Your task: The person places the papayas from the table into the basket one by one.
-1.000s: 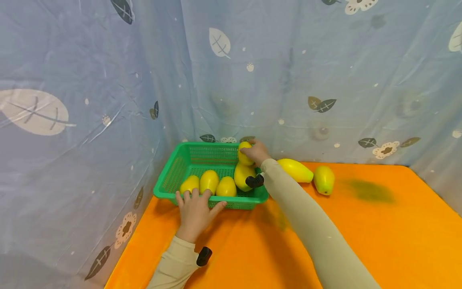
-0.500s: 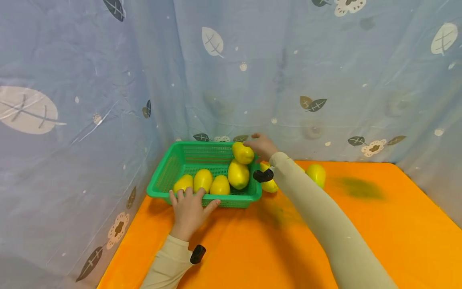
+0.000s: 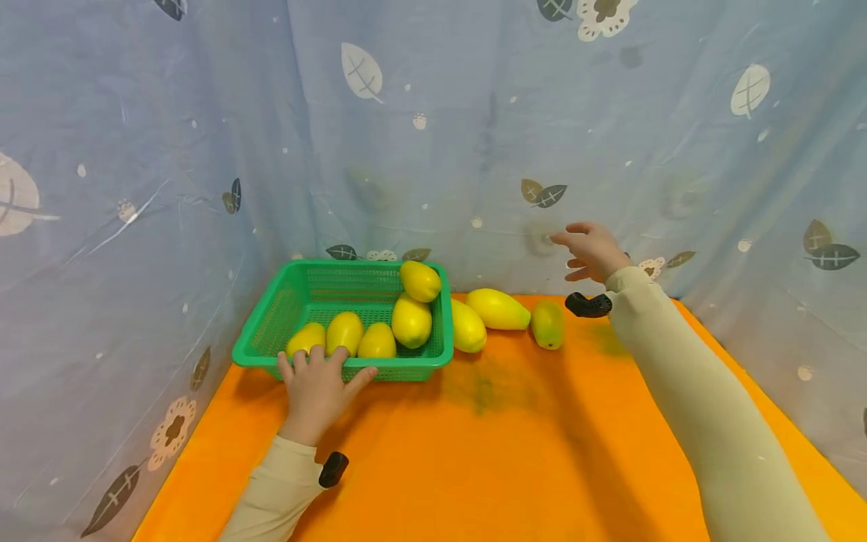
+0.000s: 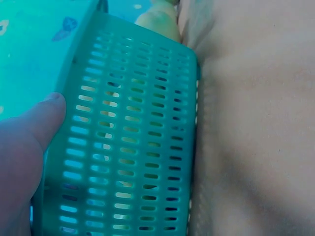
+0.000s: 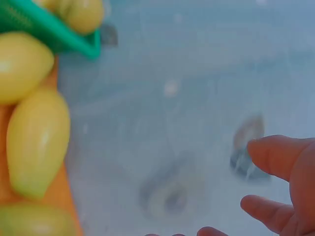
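Several yellow mangoes [image 3: 411, 321] lie in a green plastic basket [image 3: 443, 316] at the back left of the table. One mango [image 3: 421, 281] leans on another at the basket's right back corner. My left hand [image 3: 314, 395] grips the front rim, fingers over the edge beside the mangoes; the left wrist view shows its thumb [image 4: 51, 110] against the rim. Raised in front of the curtain, my right hand [image 3: 591, 251] holds nothing, its fingers spread and relaxed. Below and left of it, a yellow mango [image 3: 497, 309] and a greener one [image 3: 547, 325] lie on the table.
Another mango [image 3: 469, 327] rests against the basket's right outer side. Orange cloth [image 3: 474, 467] covers the table, with a dark stain on it. A blue patterned curtain [image 3: 447, 150] closes off the back and both sides.
My right hand has let go of the mango at the basket's right back corner and moved off to the right. My left hand stays at the front rim. The head view has turned rightward.
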Demonstrator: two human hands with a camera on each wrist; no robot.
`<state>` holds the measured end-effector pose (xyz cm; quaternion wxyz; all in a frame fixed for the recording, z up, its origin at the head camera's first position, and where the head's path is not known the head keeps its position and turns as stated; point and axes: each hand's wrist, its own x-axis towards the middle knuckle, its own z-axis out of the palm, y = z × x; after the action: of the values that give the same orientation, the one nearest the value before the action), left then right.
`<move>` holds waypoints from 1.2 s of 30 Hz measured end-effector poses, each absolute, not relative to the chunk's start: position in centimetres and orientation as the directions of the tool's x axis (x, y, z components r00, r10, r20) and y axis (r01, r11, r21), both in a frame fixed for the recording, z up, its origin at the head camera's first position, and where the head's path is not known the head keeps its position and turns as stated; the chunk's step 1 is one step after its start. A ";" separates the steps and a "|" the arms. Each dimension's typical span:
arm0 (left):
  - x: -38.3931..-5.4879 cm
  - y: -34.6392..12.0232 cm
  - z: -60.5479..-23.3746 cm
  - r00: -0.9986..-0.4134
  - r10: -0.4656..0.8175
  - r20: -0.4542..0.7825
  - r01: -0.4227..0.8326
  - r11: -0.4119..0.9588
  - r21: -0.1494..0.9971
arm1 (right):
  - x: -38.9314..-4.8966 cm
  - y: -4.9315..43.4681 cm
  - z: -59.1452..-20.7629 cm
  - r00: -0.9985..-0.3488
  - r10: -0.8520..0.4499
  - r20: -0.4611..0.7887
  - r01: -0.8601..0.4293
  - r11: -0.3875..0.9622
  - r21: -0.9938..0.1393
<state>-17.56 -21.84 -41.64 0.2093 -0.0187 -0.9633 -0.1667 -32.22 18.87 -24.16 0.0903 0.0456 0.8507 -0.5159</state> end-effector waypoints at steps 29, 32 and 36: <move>-17.4 -22.1 -41.5 -0.900 -0.019 0.435 0.130 0.942 0.311 | -33.6 23.0 -39.5 -0.934 -0.002 -0.356 0.316 0.461 -0.830; -17.5 -22.2 -41.6 -0.900 -0.023 0.435 0.123 0.944 0.305 | -33.6 23.0 -39.7 -0.927 -0.011 -0.375 0.338 0.410 -0.847; -17.8 -22.2 -41.8 -0.900 -0.020 0.436 0.121 0.948 0.293 | -33.5 22.9 -39.1 -0.941 -0.008 -0.338 0.310 0.378 -0.873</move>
<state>-17.77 -22.17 -41.77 0.2225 -0.0261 -0.9616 -0.1584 -33.46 22.90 -39.10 0.1445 0.0921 0.8174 -0.5500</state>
